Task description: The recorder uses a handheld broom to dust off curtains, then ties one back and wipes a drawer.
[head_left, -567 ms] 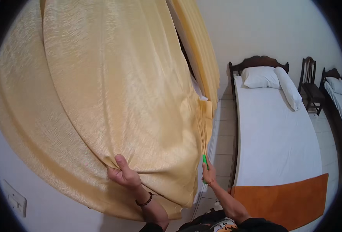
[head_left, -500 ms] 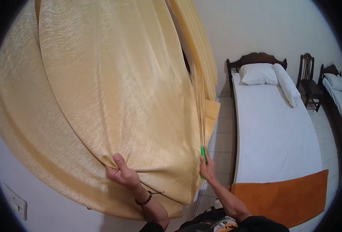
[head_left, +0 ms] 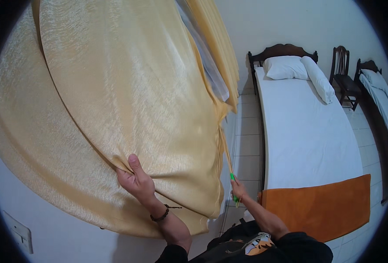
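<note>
A wide golden-yellow curtain hangs across the left and middle. My left hand, wearing a dark bead bracelet at the wrist, pinches a fold near its lower part and holds the cloth out. At the curtain's right edge, my right hand is closed around the green handle of a stick whisk broom. Its thin, tan bristles point upward, and their tips are at the curtain's edge. Motion and the similar colour make the exact contact hard to see.
To the right stands a bed with white sheet, pillow and bolster; an orange cloth lies over its foot. Beyond are a dark chair and another bed. A wall switch sits at lower left.
The broom has swung, its bristles now look narrower, and the curtain's right edge is bunched near their tips. My left hand keeps its grip on the fold. The view has tilted slightly.
</note>
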`<state>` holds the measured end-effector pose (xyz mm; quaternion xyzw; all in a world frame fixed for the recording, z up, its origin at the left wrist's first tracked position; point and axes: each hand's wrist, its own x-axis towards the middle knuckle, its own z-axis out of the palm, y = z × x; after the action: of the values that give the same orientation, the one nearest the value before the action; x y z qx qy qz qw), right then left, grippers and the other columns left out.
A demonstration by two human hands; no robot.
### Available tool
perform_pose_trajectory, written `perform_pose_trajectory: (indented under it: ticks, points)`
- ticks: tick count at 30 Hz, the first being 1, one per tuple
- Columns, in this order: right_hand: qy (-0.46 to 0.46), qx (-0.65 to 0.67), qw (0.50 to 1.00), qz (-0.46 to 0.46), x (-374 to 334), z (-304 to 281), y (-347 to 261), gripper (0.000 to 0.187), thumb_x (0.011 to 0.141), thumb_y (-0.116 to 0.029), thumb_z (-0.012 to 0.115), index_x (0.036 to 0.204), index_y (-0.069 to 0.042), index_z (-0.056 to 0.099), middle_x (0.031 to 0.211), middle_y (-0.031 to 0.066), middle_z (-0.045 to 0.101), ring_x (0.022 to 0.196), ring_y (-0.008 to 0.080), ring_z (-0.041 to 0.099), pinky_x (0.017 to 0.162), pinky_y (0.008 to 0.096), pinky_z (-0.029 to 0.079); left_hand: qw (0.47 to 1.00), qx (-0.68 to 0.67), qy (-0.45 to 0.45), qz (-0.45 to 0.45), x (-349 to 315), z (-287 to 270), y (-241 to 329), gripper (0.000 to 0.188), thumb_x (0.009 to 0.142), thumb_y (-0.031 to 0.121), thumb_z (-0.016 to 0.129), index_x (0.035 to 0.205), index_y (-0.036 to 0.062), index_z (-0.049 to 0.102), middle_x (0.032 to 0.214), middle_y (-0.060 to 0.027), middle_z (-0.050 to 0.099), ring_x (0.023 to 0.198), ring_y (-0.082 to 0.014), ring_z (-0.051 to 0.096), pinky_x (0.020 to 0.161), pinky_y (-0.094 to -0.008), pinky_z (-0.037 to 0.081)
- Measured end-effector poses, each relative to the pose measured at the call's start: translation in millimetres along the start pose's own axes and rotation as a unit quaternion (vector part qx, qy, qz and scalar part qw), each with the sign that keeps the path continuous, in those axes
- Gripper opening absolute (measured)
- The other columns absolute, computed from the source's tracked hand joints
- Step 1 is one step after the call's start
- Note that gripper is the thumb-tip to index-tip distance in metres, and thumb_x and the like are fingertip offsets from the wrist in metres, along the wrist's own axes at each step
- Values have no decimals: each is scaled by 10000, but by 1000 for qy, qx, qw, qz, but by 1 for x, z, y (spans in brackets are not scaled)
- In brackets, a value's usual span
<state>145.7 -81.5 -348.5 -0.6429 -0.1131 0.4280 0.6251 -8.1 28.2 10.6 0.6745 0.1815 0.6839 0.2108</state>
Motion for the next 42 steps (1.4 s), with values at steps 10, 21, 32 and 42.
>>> perform_pose_trajectory:
  ticks: [10, 21, 32, 42]
  points:
    - [30, -7, 971, -237, -46, 10, -51, 502, 977, -298, 439, 1457, -231, 307, 624, 17, 470, 456, 90, 454, 433, 265, 421, 1000, -15, -22, 13, -3, 11, 7, 363, 954, 230, 552, 1081, -110, 536, 929, -151, 628, 814, -181, 553, 747, -311, 455]
    - [144, -3, 895, -422, -80, 16, -149, 546, 972, -328, 421, 1477, -189, 266, 685, 28, 431, 529, 76, 407, 476, 267, 403, 999, 28, 15, 36, -5, 2, -2, 409, 942, 231, 567, 1158, -112, 514, 1043, -218, 623, 934, -238, 597, 818, -333, 462]
    - [85, -113, 882, -449, 2, 20, -385, 544, 917, -255, 492, 1440, -236, 343, 942, 158, 596, 801, 249, 613, 702, 347, 497, 994, 33, 97, 46, -8, 13, -10, 413, 928, 139, 573, 1240, -114, 476, 1179, -241, 566, 1059, -284, 564, 890, -357, 447]
    - [144, -148, 928, -309, 35, -39, -46, 558, 919, -243, 468, 1446, -141, 319, 1159, 221, 609, 915, 270, 640, 827, 333, 472, 967, 71, 245, 21, 1, 45, -11, 449, 893, 159, 632, 1209, -130, 498, 1119, -216, 584, 939, -231, 594, 776, -314, 495]
